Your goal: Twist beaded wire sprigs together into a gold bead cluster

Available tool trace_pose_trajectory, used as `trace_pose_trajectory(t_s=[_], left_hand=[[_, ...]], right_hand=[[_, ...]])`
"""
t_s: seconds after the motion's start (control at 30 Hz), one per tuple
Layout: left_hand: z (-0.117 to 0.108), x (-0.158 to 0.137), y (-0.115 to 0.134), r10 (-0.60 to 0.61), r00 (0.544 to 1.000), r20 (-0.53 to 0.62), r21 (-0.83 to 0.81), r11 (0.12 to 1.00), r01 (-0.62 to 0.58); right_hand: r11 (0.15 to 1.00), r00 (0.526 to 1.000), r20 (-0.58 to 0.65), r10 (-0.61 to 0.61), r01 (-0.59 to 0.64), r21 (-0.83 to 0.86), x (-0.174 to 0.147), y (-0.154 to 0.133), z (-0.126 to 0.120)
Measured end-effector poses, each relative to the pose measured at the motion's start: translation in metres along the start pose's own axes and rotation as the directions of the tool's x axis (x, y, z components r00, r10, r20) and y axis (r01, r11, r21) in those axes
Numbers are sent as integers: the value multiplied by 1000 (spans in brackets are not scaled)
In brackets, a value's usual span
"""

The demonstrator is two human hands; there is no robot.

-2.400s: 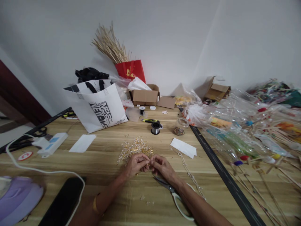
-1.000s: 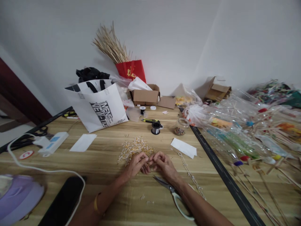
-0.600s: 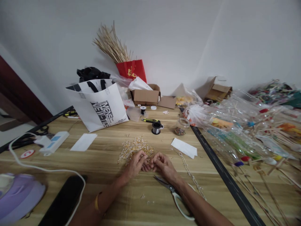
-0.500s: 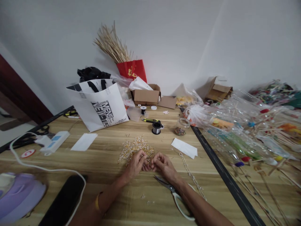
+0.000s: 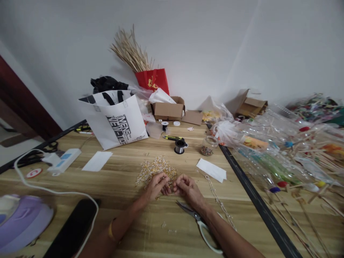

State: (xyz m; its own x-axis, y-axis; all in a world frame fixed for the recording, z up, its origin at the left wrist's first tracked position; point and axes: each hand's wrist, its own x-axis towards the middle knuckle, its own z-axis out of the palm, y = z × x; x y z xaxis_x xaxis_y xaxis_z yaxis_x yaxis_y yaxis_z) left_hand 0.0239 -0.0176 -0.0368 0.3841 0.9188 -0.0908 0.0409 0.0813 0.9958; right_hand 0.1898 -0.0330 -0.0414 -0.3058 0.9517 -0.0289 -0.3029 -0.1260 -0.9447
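A bushy cluster of gold and clear beads on fine wire (image 5: 156, 167) lies on the wooden table, right behind my hands. My left hand (image 5: 159, 184) is closed at the cluster's near edge, its thumb and fingers pinched together. Close beside it, my right hand (image 5: 185, 186) is pinched too, fingertips facing the left ones. Whatever sits between the fingertips is too small to make out. Under my right forearm lie scissors (image 5: 200, 222) with white handles, partly covered. A beaded chain (image 5: 219, 200) rests to the right of my right hand.
Behind the cluster stand a wire spool (image 5: 179, 147) and a glass jar of beads (image 5: 207, 147). White paper slips (image 5: 97, 161) lie on the left, near a power strip (image 5: 64, 161). Plastic bottles (image 5: 258, 165) and sticks crowd the right. A white bag (image 5: 118, 122) stands at back left.
The view has shifted slightly. Both hands stay pinched in nearly the same place, with a slightly different finger position on the left hand.
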Motion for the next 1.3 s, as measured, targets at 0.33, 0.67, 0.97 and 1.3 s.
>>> trace_pose_trajectory(t_s=[0.33,0.67,0.97,1.3], left_hand=[[-3,1,-3,-15,996,87,-14,1000,16],[-1,0,-1,-1,996,86,47,999,-3],[2,-5,4,12,997,71,107,994,-19],[1,-1,2,-49,997,51,1,999,49]], right_hand=[[998,1000,-9,4,-3,68,2,2,-2],[997,999,-16,31,-30,67,2,0,0],[1000,1000,-25,-2,2,17,1,-2,0],[994,996,-94,4,6,108,3,2,-3]])
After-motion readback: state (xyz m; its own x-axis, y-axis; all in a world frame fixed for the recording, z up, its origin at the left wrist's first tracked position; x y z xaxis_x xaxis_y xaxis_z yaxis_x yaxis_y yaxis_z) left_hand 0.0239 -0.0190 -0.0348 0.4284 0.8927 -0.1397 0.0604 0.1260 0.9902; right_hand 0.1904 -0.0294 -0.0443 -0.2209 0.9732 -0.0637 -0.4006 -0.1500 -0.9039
